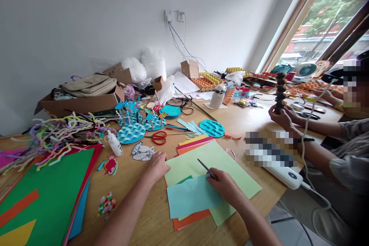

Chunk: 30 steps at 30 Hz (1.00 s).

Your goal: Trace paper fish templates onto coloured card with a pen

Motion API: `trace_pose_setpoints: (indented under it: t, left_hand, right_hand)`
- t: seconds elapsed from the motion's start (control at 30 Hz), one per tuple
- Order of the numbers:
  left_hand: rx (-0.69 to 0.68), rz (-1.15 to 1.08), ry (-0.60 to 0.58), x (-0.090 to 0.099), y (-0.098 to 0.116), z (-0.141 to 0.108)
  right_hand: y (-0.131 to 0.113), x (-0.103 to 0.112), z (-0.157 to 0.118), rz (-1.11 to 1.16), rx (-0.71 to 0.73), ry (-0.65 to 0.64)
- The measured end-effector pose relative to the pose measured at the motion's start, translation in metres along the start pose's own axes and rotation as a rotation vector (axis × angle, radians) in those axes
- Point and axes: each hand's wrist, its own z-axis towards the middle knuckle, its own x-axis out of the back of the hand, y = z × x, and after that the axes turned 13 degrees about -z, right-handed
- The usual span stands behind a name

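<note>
My right hand (226, 187) grips a dark, slim pen (205, 166), which slants up and left out of the fingers. Beneath that hand lie a light blue sheet (190, 196) and a larger pale green sheet (230, 165). My left hand (157, 167) rests at the left edge of the pale green sheet, thumb side against it. Its fingers are curled, and whatever may be in them is hidden. Just beyond it are paper fish cutouts (142, 152) with black outlines. Red-handled scissors (159, 137) and a white glue bottle (114, 145) stand out farther back.
Green card (57, 184) and a pile of pipe cleaners (69, 130) occupy the left. Blue decorated discs (131, 133) sit mid-table. A white power strip (284, 175) lies right. Another person's hands (284, 117) hold a black bumpy strip (280, 94) there.
</note>
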Motion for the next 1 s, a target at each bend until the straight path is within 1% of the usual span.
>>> trace_pose_setpoints:
  t: [0.1, 0.43, 0.6, 0.7, 0.77, 1.0]
  left_hand:
    - [0.022, 0.017, -0.028, 0.001, 0.001, 0.004]
    - [0.021, -0.012, -0.109, 0.001, 0.013, 0.006]
    - [0.029, -0.064, -0.155, 0.005, 0.019, 0.01]
    - [0.038, -0.112, -0.181, 0.004, 0.021, 0.012]
    - [0.038, -0.143, -0.175, 0.002, 0.019, 0.013]
    - [0.048, -0.2, -0.089, -0.009, 0.006, 0.02]
  right_hand:
    - [0.001, -0.002, 0.002, 0.014, 0.001, -0.007]
    - [0.004, -0.002, -0.002, 0.063, 0.012, -0.011]
    - [0.004, -0.002, -0.002, 0.081, 0.014, -0.016]
    - [0.004, -0.002, -0.002, 0.091, 0.014, -0.016]
    - [0.003, -0.002, -0.001, 0.092, 0.015, -0.015]
    - [-0.002, 0.002, 0.006, 0.088, 0.04, -0.019]
